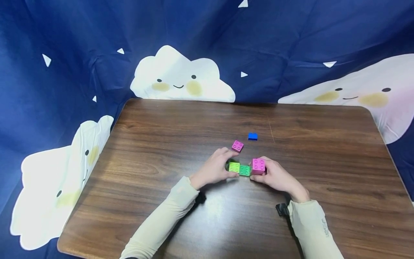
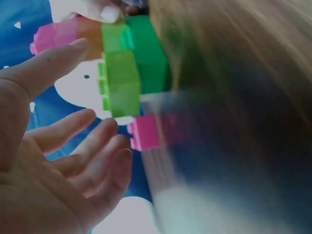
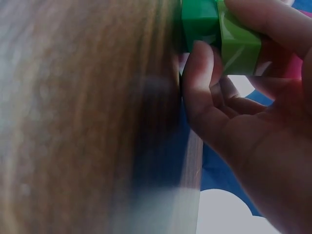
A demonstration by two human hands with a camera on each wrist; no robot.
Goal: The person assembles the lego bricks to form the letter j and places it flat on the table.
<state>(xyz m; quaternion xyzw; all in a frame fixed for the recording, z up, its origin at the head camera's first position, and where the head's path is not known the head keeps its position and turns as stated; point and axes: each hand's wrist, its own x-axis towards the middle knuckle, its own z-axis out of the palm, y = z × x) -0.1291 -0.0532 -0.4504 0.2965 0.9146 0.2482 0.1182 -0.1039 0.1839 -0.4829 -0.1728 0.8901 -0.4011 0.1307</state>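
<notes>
Thumb and fingers of my right hand pinch a stack of toy building bricks, with a pink brick on top. Below it come an orange brick and a light green brick. The stack stands against a dark green brick; whether the two are joined I cannot tell. On the dark green brick's left part sits a lime brick. Around this left end, my left hand is spread with nothing in its grasp. In the left wrist view its fingers look apart from the lime brick.
A loose magenta brick lies just beyond the left fingertips. Farther back is a small blue brick. Everything stands on a brown wooden table, with a blue cloud-patterned curtain behind its far edge.
</notes>
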